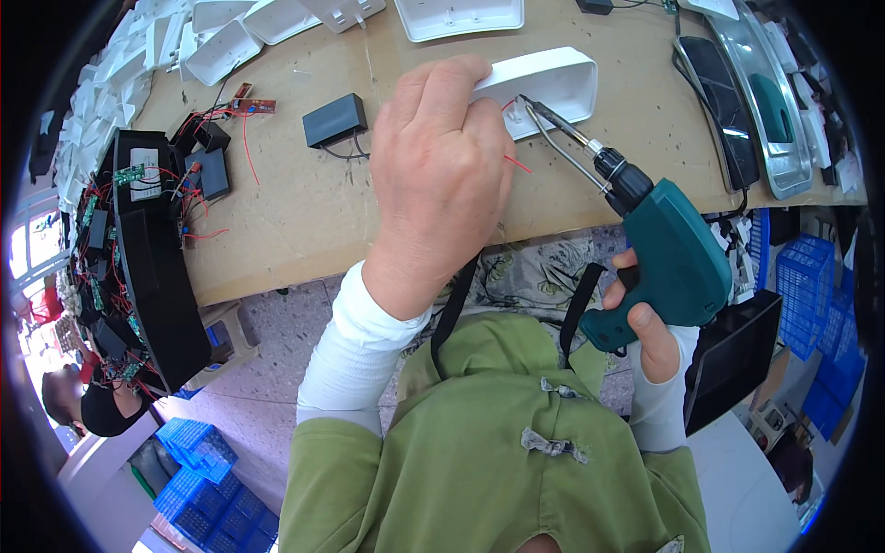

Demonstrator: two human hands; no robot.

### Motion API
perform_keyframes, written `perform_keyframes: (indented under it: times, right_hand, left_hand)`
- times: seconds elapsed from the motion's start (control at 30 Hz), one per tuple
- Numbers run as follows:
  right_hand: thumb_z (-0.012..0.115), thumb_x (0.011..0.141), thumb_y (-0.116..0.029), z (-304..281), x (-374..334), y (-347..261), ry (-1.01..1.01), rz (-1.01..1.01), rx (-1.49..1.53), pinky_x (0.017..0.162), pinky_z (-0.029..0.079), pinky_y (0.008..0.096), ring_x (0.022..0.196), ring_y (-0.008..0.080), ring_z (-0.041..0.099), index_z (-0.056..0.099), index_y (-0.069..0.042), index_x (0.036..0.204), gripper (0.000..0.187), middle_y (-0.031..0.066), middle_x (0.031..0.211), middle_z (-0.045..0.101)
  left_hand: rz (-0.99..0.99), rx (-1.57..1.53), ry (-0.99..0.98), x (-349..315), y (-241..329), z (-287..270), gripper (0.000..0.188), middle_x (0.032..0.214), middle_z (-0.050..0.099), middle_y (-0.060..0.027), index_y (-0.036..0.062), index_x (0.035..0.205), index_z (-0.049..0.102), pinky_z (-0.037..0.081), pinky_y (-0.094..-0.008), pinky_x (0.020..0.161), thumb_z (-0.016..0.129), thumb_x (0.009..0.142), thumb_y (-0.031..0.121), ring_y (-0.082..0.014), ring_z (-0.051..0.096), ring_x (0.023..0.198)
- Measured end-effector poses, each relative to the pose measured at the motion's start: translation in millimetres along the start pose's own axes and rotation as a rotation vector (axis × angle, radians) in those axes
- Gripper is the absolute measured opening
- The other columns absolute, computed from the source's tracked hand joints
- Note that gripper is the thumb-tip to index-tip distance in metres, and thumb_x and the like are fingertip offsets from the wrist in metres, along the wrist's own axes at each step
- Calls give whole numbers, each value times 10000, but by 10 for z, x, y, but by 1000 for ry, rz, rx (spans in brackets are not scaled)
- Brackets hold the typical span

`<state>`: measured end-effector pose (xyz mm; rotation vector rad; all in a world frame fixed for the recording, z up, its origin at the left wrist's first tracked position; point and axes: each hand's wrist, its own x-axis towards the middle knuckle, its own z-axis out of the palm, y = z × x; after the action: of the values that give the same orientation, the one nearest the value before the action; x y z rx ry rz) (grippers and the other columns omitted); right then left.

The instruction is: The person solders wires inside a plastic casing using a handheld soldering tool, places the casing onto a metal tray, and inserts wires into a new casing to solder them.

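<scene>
My left hand (442, 166) is closed over the near left end of a white plastic case (576, 78), and its fingertips are hidden behind the hand. A short red wire (518, 164) pokes out beside that hand. In my right hand (653, 336) is a dark green soldering gun (678, 249), gripped by its handle with a finger at the trigger. Its metal tip and thin feed tube reach into the open case, close to a bit of red wire. Left of my left hand lies a black box-shaped part (335, 121) with dark leads.
White cases (461, 18) line the table's far side, with a heap at far left. A black bin (147, 249) of wired circuit boards stands at the table's left end. Loose boards (253, 105) lie nearby. A metal tray (788, 175) sits right. Another person is at far left.
</scene>
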<state>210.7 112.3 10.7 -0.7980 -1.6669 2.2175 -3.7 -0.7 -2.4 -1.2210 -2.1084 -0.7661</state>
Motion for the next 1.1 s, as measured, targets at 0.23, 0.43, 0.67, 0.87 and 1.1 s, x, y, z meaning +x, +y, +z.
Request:
perform_keyframes:
  times: [0.23, 0.43, 0.67, 0.87, 1.1]
  right_hand:
    - [700, 775, -314, 33, 10, 13, 20, -7, -78, 661, 479, 270, 767, 146, 565, 421, 21, 1262, 653, 118, 1077, 537]
    - [704, 770, -292, 30, -3, 14, 19, 20, -68, 664, 481, 270, 771, 147, 567, 413, 18, 1273, 658, 123, 1086, 538]
    - [714, 773, -206, -6, -28, 16, -4, 48, -7, 709, 462, 272, 804, 136, 556, 443, -1, 1268, 600, 99, 1125, 548]
    - [716, 767, -217, 22, -22, 10, 16, 8, 27, 710, 462, 276, 802, 135, 555, 438, 3, 1271, 616, 108, 1127, 547]
    - [719, 762, -218, 27, -24, 0, 17, 27, 15, 700, 466, 274, 792, 134, 559, 441, 4, 1268, 619, 114, 1123, 550]
  left_hand:
    - [-29, 19, -22, 3, 5, -12, 74, 930, 604, -87, -1, 690, 621, 471, -328, 705, 641, 621, -19, -253, 575, 815]
    - [-5, -3, -1, -10, 2, 11, 83, 950, 575, -101, -23, 646, 558, 441, -346, 656, 621, 613, 19, -258, 546, 855]
    - [-12, -4, -1, -8, 2, 7, 84, 948, 578, -102, -21, 647, 562, 439, -347, 657, 623, 610, 23, -259, 547, 852]
    - [-29, 5, -15, -8, 8, 3, 67, 940, 592, -96, -13, 672, 595, 454, -338, 679, 631, 618, 2, -256, 560, 832]
    - [-24, -5, -17, -8, 15, -4, 88, 952, 578, -103, -21, 659, 569, 438, -351, 660, 627, 615, 28, -261, 548, 856]
